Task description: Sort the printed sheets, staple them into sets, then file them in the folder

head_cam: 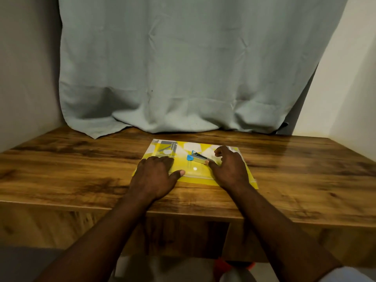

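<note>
Lying where, the yellow folder (195, 180)?

Flat on the wooden table (81, 169), about midway along it, with its near edge just back from the table's front edge. It is yellow with pale shapes, and a small white stud (195, 168) sits close to that near edge.

And the stapler (198, 157)?

On top of the folder, around its middle. It is blue at the left end and runs off to the right.

Any printed sheets?

A grey-and-white printed patch (165, 147) shows at the folder's far left corner. Whether that is a sheet or the folder's own pattern, I cannot tell.

What about the left hand (156, 176)?

It rests palm down on the folder's left part, fingers straight and together, thumb out to the right along the near edge. It holds nothing.

The right hand (230, 169)?

It is over the folder's right part. The thumb tip meets the stapler's right end, and the fingers are curled beyond it. That spot is blurred, so I cannot tell whether the hand grips the stapler or only touches it.

Around them?

A pale grey-green cloth (183, 68) hangs behind, its hem draped over the table's back edge. Plain walls stand at the table's left and right ends.
</note>
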